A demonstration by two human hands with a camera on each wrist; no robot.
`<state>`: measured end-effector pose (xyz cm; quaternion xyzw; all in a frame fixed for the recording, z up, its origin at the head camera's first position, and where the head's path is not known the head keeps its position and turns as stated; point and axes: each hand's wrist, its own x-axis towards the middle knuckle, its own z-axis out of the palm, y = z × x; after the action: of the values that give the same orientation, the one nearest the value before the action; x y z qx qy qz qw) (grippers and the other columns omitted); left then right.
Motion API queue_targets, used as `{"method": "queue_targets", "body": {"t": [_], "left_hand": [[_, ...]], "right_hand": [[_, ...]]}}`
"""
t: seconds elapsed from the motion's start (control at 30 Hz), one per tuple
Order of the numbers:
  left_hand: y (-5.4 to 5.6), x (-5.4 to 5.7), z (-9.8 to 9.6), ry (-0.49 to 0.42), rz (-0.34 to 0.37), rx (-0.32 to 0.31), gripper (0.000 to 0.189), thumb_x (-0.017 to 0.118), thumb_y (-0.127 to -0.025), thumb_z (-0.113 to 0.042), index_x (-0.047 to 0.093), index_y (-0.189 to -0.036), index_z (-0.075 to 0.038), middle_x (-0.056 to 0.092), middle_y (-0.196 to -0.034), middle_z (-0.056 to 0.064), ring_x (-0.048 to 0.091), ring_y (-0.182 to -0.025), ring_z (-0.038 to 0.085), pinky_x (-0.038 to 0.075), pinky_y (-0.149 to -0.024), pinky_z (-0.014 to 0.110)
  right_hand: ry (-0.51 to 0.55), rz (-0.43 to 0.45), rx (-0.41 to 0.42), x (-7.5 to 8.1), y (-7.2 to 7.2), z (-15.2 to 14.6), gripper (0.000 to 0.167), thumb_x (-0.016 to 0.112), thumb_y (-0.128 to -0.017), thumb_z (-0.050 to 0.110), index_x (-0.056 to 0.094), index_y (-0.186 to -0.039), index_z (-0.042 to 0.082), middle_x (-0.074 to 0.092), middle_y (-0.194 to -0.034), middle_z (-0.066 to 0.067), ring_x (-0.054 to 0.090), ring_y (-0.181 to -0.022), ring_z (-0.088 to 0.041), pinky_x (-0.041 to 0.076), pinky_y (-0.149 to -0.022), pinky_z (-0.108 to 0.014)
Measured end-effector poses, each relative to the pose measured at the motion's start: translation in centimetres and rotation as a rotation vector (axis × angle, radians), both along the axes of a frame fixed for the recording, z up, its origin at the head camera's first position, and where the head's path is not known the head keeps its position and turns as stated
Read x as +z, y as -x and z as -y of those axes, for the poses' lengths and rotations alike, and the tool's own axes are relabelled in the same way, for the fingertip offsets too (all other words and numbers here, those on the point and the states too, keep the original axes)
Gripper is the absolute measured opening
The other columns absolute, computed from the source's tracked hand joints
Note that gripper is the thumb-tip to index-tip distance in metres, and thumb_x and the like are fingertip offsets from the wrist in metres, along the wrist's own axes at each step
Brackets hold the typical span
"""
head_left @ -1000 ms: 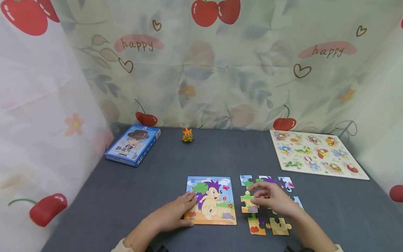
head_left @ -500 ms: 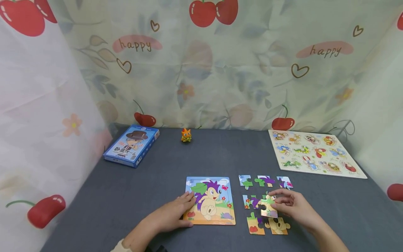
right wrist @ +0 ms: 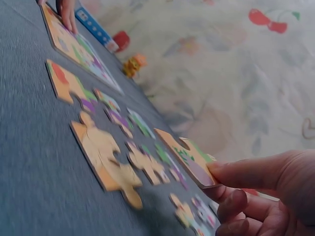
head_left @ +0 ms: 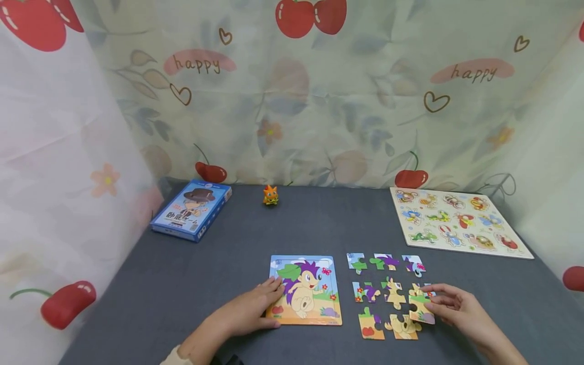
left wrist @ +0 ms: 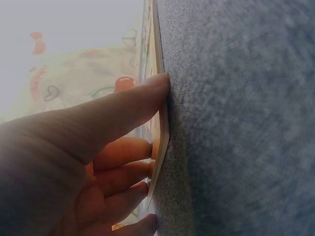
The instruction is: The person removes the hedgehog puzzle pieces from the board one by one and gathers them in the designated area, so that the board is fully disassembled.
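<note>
My right hand [head_left: 463, 312] pinches a jigsaw piece [head_left: 421, 308] between thumb and fingers. The piece shows green grass and a purple stone over orange ground; in the right wrist view it is held tilted above the table. It overlaps the lower right of a layout of loose jigsaw pieces, among them a hedgehog-body piece [head_left: 402, 327], a red-fruit piece [head_left: 371, 325] and a pale yellow piece [head_left: 394, 294]. My left hand [head_left: 248, 310] rests on the lower left of the hedgehog puzzle board [head_left: 315, 299], thumb against its near edge and fingers on its left side.
A blue box [head_left: 190, 210] lies at the back left. Near the back edge stands a small orange toy figure [head_left: 270, 195]. At the back right lies a white insect puzzle board [head_left: 456, 223]. Patterned curtains [head_left: 319, 126] close off the back and sides of the grey table [head_left: 219, 274].
My right hand has carried the grass-and-stone piece rightward from the left of the loose pieces to their lower right. The left hand stays on the board.
</note>
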<state>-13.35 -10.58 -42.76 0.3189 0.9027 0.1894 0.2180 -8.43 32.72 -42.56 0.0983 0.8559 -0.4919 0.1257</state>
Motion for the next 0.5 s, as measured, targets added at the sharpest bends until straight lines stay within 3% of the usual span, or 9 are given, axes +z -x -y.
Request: {"method": "queue_targets", "body": {"t": [0.2, 0.5], "left_hand": [[0.0, -0.1, 0.0, -0.001, -0.005, -0.003, 0.068, 0.060, -0.088, -0.041, 0.036, -0.143, -0.008, 0.024, -0.154, 0.008, 0.019, -0.143, 0.028, 0.025, -0.112, 0.047], [0.0, -0.1, 0.0, 0.001, -0.004, -0.006, 0.068, 0.059, -0.089, -0.041, 0.036, -0.144, -0.008, 0.024, -0.154, 0.008, 0.019, -0.143, 0.027, 0.025, -0.113, 0.047]], "right_hand": [[-0.036, 0.056, -0.021, -0.5, -1.0, -2.1, 0.053, 0.062, -0.089, 0.026, 0.047, -0.130, -0.004, 0.062, -0.082, 0.003, 0.046, -0.058, -0.011, 0.042, -0.054, -0.027], [-0.072, 0.013, 0.090, -1.5, -1.9, -3.9, 0.050, 0.061, -0.090, 0.025, 0.050, -0.125, -0.010, 0.059, -0.074, 0.005, 0.048, -0.056, -0.006, 0.044, -0.050, -0.024]]}}
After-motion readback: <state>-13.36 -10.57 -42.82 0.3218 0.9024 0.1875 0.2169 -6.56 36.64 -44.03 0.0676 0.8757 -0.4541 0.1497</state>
